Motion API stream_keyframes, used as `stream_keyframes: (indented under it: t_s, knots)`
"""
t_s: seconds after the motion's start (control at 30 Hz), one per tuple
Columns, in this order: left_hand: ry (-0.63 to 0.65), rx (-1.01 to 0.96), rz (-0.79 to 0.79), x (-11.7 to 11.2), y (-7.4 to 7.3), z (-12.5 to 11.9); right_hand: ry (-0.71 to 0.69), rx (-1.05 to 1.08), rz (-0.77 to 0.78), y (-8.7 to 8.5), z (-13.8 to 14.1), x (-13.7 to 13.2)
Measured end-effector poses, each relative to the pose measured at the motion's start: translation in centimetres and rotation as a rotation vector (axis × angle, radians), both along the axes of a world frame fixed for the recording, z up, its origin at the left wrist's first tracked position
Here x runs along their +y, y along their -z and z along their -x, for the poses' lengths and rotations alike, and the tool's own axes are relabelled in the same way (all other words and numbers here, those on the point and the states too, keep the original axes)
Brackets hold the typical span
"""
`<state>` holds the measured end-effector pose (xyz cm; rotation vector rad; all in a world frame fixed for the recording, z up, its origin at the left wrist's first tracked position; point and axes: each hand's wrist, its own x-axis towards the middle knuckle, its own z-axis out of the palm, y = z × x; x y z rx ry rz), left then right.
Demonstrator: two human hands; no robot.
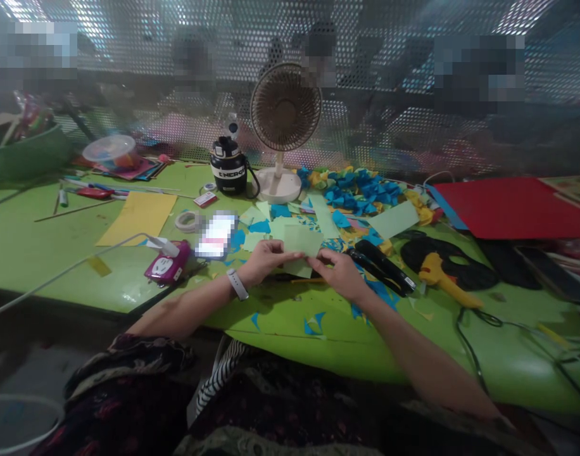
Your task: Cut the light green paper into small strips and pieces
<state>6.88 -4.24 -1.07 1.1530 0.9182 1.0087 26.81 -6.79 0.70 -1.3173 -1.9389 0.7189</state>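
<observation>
So, L hand [265,261], R hand [341,273] hold grn paper [303,239]; 1 fan [286,109] behind.

On the table [43,266], the fan [286,111] stood behind the held paper [303,239], right of the flask [228,168]. The phone [217,235] lay left of that paper, the stapler [382,268] and glue gun [447,282] right.

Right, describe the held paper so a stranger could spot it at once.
On the bright green table, find the fan standing at the back. Straight down the view from it, the left hand and right hand nearly meet. The paper is the pale green piece pinched between them, whereas similar pale green pieces nearby lie unheld.
</observation>
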Motion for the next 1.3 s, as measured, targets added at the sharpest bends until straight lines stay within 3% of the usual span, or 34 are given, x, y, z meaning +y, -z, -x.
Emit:
stream_keyframes:
  t_s: [0.17, 0.27, 0.37, 0.43, 0.5, 0.6, 0.77, 1.17, 1.3]
  knots:
    - [-0.132, -0.069, 0.030, 0.8, -0.1, 0.4, 0.109, 0.077, 0.131, 0.7, -1.3, 1.6]
    - [-0.154, -0.121, 0.057, 1.2, -0.3, 0.7, 0.134, -0.100, 0.169, 1.4, -2.4, 2.4]
    - [-0.129, -0.142, 0.060, 1.1, -0.5, 0.6, 0.257, -0.379, -0.037, 1.8, -2.7, 2.3]
    - [-0.108, -0.147, 0.100, 0.8, -0.6, 0.4, 0.327, -0.427, -0.240, 1.6, -2.3, 1.6]
    - [-0.073, -0.172, 0.171, 0.5, -0.6, 0.2, 0.244, -0.381, -0.433, 1.3, -1.6, 0.9]
    - [-0.005, -0.234, 0.261, -0.1, -0.8, 0.0, -0.024, -0.336, -0.617, 1.0, -0.8, 0.0]
    - [0.089, -0.302, 0.290, -0.6, -1.1, -0.1, -0.210, -0.313, -0.638, 0.9, -0.8, -0.4]
    - [0.077, -0.337, 0.211, -0.5, -1.1, 0.0, -0.261, -0.108, -0.551, 0.9, -0.5, -0.8]
    - [0.065, -0.363, 0.176, -0.8, -1.0, -0.3, -0.130, -0.002, -0.517, 0.7, 0.0, -1.3]
